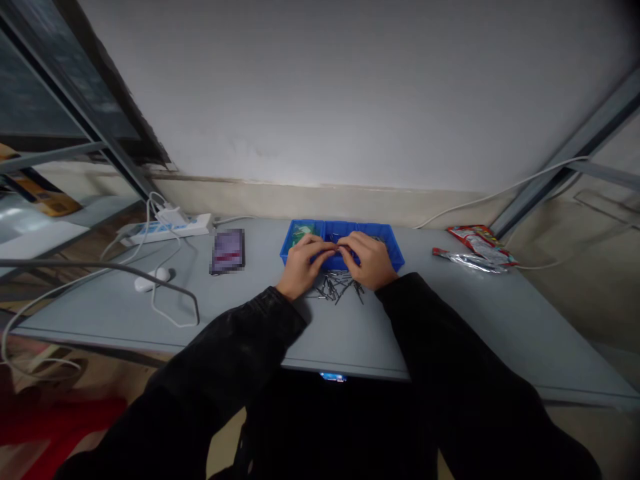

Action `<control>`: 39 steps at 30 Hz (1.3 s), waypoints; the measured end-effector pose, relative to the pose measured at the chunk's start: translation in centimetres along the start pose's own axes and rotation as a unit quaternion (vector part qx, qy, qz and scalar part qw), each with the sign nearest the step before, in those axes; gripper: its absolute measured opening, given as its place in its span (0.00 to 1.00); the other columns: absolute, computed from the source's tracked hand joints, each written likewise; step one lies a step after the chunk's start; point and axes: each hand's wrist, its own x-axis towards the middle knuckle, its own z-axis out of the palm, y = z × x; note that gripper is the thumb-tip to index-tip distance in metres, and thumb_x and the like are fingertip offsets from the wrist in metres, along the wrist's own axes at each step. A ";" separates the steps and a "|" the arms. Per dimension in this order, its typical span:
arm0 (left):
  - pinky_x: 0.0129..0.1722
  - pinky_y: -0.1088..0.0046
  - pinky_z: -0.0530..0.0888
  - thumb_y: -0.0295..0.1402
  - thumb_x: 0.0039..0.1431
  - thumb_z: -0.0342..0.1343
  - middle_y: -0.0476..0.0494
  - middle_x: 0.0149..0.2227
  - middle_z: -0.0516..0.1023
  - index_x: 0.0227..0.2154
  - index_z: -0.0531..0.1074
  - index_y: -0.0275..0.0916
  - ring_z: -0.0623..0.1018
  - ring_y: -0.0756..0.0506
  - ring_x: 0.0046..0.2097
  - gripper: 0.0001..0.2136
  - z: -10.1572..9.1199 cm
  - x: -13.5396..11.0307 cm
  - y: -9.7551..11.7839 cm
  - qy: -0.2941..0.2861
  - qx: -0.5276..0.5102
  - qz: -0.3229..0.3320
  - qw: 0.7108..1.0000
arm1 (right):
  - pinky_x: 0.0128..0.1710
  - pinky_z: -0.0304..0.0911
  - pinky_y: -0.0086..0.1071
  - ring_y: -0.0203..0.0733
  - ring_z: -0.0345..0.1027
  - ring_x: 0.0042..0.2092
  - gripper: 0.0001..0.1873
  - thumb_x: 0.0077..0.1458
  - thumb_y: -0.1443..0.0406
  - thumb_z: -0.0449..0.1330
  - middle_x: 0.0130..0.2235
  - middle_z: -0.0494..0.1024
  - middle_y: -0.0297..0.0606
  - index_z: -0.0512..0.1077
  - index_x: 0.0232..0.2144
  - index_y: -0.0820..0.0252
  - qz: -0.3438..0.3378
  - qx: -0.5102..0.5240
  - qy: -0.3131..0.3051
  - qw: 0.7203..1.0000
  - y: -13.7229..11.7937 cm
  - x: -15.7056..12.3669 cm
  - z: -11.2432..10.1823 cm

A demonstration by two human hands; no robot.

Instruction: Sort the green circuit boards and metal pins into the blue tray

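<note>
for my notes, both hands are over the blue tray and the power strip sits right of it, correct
No: the head view shows the power strip left of the blue tray, not right. The left hand and right hand are over the tray, as you said.

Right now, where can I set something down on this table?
Bare tabletop lies between the phone and the blue divided tray, and between the tray and the foil packets. Crowded: the left hand, right hand and loose metal pins, plus the power strip, cables and white mouse.

No legible text anywhere
</note>
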 end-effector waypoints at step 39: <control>0.46 0.61 0.71 0.37 0.69 0.54 0.44 0.37 0.81 0.39 0.78 0.39 0.74 0.44 0.40 0.10 0.0 -0.1 -0.2 -0.024 0.078 0.040 0.996 | 0.43 0.59 0.39 0.45 0.68 0.41 0.12 0.69 0.64 0.50 0.37 0.76 0.40 0.70 0.34 0.57 0.028 0.046 -0.001 0.999 0.3 -0.6 1.1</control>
